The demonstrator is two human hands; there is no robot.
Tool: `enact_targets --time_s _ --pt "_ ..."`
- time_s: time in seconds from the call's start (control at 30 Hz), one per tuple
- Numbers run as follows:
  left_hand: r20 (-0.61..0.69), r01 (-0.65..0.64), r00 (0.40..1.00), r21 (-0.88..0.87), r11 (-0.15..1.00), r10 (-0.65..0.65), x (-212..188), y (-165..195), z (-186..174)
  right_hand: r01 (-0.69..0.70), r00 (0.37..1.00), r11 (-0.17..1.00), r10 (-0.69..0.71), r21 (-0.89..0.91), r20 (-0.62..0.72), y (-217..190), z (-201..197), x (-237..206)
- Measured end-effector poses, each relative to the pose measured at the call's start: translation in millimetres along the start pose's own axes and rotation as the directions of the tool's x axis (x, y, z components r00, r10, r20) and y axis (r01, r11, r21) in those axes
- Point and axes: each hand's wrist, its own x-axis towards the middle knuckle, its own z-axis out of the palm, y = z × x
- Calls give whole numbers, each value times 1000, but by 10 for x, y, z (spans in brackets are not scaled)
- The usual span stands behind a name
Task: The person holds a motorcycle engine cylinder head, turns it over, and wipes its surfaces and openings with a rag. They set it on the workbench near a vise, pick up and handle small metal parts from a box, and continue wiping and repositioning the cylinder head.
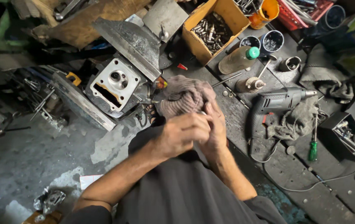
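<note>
My left hand (181, 135) and my right hand (216, 132) are pressed together in front of my chest, blurred by motion. Both close around a pinkish-grey rag (185, 96) that bunches up above them. A thin grey metal piece (200, 152) shows between the palms, mostly hidden by the fingers. Just left of the rag, a metal engine cylinder head (114, 84) is clamped in a vise at the bench edge.
A grey electric drill (277, 103) lies on the wooden bench to the right, beside a grey cloth (295, 122) and a green-handled screwdriver (313, 150). Behind stand a cardboard box of bolts (212, 29), a green-capped bottle (237, 59) and small cups (272, 40). A black tray of parts (347, 135) sits far right.
</note>
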Motion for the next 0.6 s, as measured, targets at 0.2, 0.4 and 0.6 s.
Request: enact_targets --time_s 0.2,0.4,0.6 --pt "18 -234 971 285 930 239 -24 -123 -355 -187 976 950 153 249 152 -48 149 -97" --pt "18 -71 997 456 887 70 -167 -145 -468 -243 967 891 192 384 165 129 21 -277" --pt "131 -43 991 277 960 7 -140 63 -588 -49 999 996 48 -71 -25 252 -50 -207"
